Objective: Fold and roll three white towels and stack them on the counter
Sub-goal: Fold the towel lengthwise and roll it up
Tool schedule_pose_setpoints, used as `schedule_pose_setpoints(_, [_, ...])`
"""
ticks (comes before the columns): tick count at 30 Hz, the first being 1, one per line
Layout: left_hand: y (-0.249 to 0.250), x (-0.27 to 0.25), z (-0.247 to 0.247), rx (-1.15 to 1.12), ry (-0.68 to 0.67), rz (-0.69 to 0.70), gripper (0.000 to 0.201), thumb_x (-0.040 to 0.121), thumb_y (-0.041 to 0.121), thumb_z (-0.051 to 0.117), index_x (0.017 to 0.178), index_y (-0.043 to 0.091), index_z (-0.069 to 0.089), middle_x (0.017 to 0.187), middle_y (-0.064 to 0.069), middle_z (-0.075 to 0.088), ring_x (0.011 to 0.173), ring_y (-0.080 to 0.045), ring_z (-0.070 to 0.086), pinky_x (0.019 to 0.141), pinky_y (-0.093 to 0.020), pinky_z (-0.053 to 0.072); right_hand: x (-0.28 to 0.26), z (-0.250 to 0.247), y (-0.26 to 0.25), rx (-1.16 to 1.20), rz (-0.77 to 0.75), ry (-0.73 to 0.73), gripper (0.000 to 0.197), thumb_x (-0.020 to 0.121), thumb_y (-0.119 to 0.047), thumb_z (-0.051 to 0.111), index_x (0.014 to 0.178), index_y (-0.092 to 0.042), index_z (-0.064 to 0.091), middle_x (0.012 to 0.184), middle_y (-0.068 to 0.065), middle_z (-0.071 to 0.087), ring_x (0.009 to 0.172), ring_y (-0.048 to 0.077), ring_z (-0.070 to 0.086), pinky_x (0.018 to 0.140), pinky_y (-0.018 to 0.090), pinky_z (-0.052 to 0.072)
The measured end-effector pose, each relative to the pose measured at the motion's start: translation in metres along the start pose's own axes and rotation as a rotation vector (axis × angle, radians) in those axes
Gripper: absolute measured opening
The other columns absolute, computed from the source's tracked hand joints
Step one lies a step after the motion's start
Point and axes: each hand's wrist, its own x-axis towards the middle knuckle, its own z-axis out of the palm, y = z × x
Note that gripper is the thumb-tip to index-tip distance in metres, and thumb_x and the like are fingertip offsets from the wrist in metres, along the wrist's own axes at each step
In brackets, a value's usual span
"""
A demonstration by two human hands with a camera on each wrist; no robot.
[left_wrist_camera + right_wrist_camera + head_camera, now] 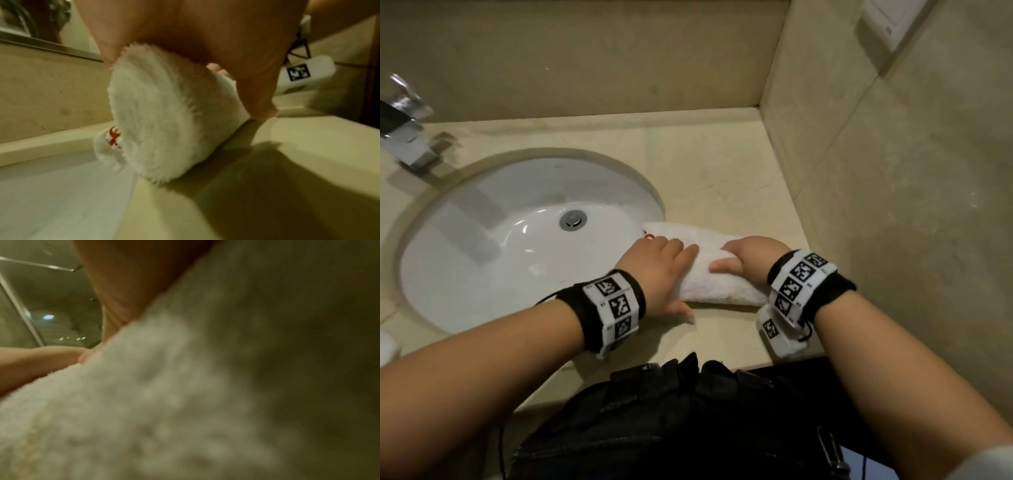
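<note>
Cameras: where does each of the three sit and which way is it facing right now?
Head: worn above, faces down at the beige stone counter; both forearms, left hand, right hand on the rolled white terry towel.
Left wrist: under the palm, faces along the roll's end.
Right wrist: pressed close to blurred towel pile; thumb edge visible.
Shared: the towel appears in all three.
</note>
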Motion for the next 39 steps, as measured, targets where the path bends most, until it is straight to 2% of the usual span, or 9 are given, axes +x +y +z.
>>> schedule_pose_setpoints(4, [-0.011,0.011,-0.009,-0.211,-0.124,-0.006,0.076,0.070,0.067,0.055,0.128,0.024,0.034,0.117,-0.003,0.059,0.100,-0.025,0.057,0.085,-0.036,0.047,-0.010,0.002,0.000,-0.165,-0.088,0.213,0.063,0.079,-0.067,0.039,0.122,-0.023,0.049,0.119,0.004,0.057,0.102,0.022,0.053,0.082,0.033,0.038])
schedule_pose_setpoints(8, [-0.023,0.022,-0.017,-0.488,-0.356,0.001,0.073,0.069,0.066,0.060,0.128,0.029,0.039,0.118,0.005,0.060,0.100,-0.015,0.057,0.081,-0.026,0.040,-0.031,0.020,0.004,-0.380,-0.174,0.315,0.083,0.067,-0.070,0.056,0.134,-0.025,0.038,0.127,0.002,0.051,0.111,0.023,0.050,0.092,0.035,0.035])
schedule_pose_setpoints(13, [-0.015,0.007,-0.010,-0.105,-0.003,0.010,0.098,0.057,0.081,0.051,0.134,0.023,0.029,0.123,-0.004,0.052,0.104,-0.026,0.053,0.087,-0.038,0.042,-0.007,-0.010,-0.006,-0.102,-0.035,-0.015,0.060,0.074,-0.064,0.055,0.118,-0.024,0.051,0.108,0.004,0.063,0.095,0.025,0.058,0.074,0.033,0.041])
schedule_pose_setpoints(16, [-0.011,0.009,-0.008,0.032,0.042,0.013,0.092,0.061,0.071,0.054,0.134,0.025,0.021,0.118,-0.006,0.052,0.099,-0.027,0.054,0.087,-0.039,0.042,0.000,-0.023,-0.002,0.028,-0.049,-0.096,0.057,0.076,-0.063,0.054,0.116,-0.021,0.053,0.107,0.004,0.065,0.093,0.022,0.057,0.076,0.032,0.041])
schedule_pose_setpoints(22, [-0.039,0.059,-0.041,-0.605,-0.455,-0.040,0.060,0.054,0.051,0.073,0.106,0.036,0.047,0.092,0.015,0.061,0.088,-0.009,0.061,0.074,-0.025,0.048,-0.008,-0.013,0.010,-0.329,-0.093,0.239,0.083,0.064,-0.070,0.058,0.131,-0.026,0.036,0.121,0.004,0.053,0.105,0.027,0.053,0.088,0.038,0.040])
schedule_pose_setpoints(26, [-0.040,0.056,-0.039,-0.855,-0.606,-0.125,0.041,0.066,0.039,0.078,0.099,0.033,0.054,0.088,0.020,0.061,0.084,-0.005,0.060,0.062,-0.015,0.045,0.003,-0.017,0.016,-0.122,-0.106,0.022,0.060,0.068,-0.060,0.065,0.115,-0.027,0.051,0.111,-0.001,0.062,0.099,0.024,0.058,0.086,0.037,0.045])
schedule_pose_setpoints(30, [-0.034,0.046,-0.042,-0.466,-0.339,-0.074,0.080,0.067,0.067,0.062,0.133,0.029,0.034,0.125,0.005,0.053,0.107,-0.017,0.054,0.090,-0.031,0.045,0.018,-0.033,0.028,0.010,-0.055,-0.222,0.051,0.072,-0.051,0.068,0.111,-0.021,0.054,0.105,0.000,0.062,0.102,0.023,0.057,0.082,0.030,0.041])
schedule_pose_setpoints(34, [-0.025,0.042,-0.032,-0.048,-0.158,0.051,0.099,0.061,0.064,0.064,0.139,0.031,0.013,0.127,-0.003,0.046,0.109,-0.026,0.051,0.091,-0.038,0.045,0.027,-0.040,0.026,-0.160,-0.045,-0.039,0.056,0.074,-0.060,0.059,0.116,-0.022,0.054,0.110,0.004,0.060,0.103,0.025,0.055,0.084,0.034,0.042])
schedule_pose_setpoints(39, [-0.044,0.057,-0.029,-0.627,-0.378,-0.063,0.070,0.067,0.040,0.072,0.126,0.033,0.036,0.101,0.012,0.061,0.087,-0.012,0.061,0.070,-0.025,0.048,0.013,-0.016,0.016,-0.262,-0.111,0.297,0.072,0.074,-0.064,0.052,0.132,-0.024,0.040,0.129,0.004,0.049,0.116,0.025,0.044,0.098,0.039,0.028])
